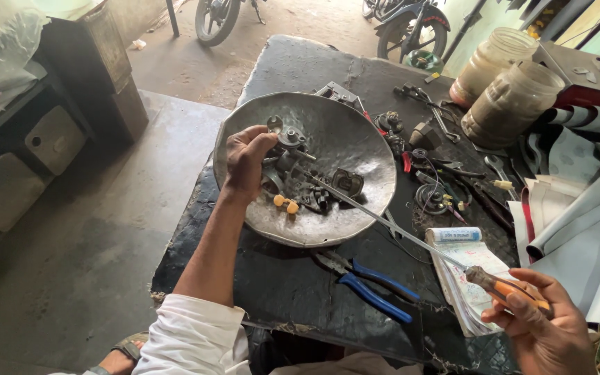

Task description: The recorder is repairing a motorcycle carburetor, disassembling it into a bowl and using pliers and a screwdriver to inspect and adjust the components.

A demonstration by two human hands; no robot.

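While the left hand (248, 161) clamps a greasy metal engine part (287, 161) in the dented pan (355, 132), the right hand (543, 326) grips a long screwdriver (411, 239); the part looks heavy, rigid and slippery, best held by its body.

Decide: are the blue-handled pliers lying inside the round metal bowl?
No, the blue-handled pliers lie on the dark table, outside the round metal bowl.

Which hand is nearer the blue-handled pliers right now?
Left, though only narrowly. The left hand is up in the metal bowl, beyond the blue-handled pliers; the right hand holds the screwdriver off to their right.
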